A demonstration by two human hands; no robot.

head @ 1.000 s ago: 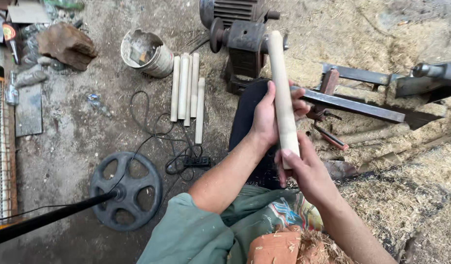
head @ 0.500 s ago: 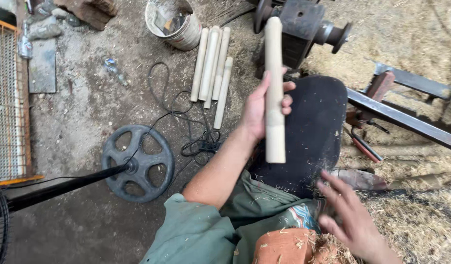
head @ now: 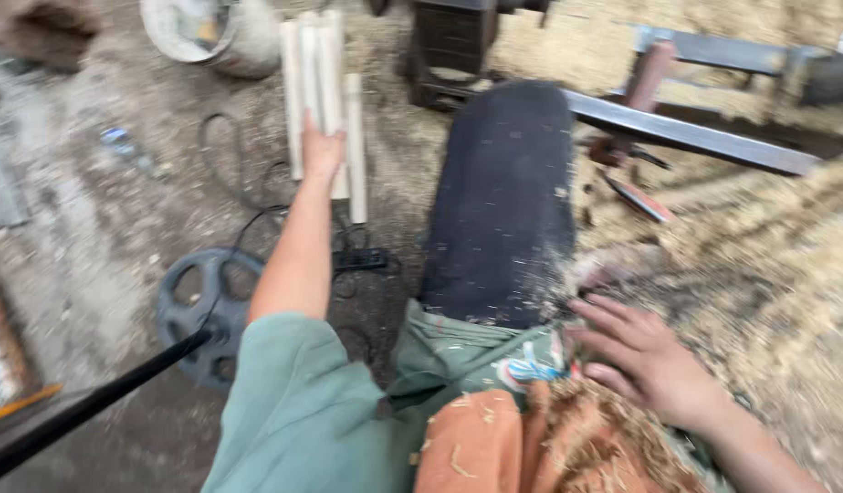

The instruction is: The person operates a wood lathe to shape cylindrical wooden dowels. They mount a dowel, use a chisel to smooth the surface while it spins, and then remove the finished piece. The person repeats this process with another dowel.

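My left hand (head: pixel 323 151) reaches far forward, shut on a pale turned wooden rod (head: pixel 339 187) that it lays down onto a row of similar rods (head: pixel 296 91) on the dirt floor. My right hand (head: pixel 645 361) hovers low by my lap with fingers spread, holding nothing, just above wood shavings on my orange cloth (head: pixel 494 447). My leg in dark trousers (head: pixel 503 201) stretches out between the two hands.
A white bucket (head: pixel 211 32) stands behind the rods. A dark spoked wheel (head: pixel 198 315) on a black bar (head: pixel 93 402) lies at the left, with black cable (head: pixel 257 183) nearby. A dark machine (head: pixel 458 46), a metal rail (head: pixel 695 137) and heaped sawdust (head: pixel 759 265) fill the right.
My left hand carried the rod from in front of me out to the row of rods on the floor. My right hand let go of it and dropped to my lap.
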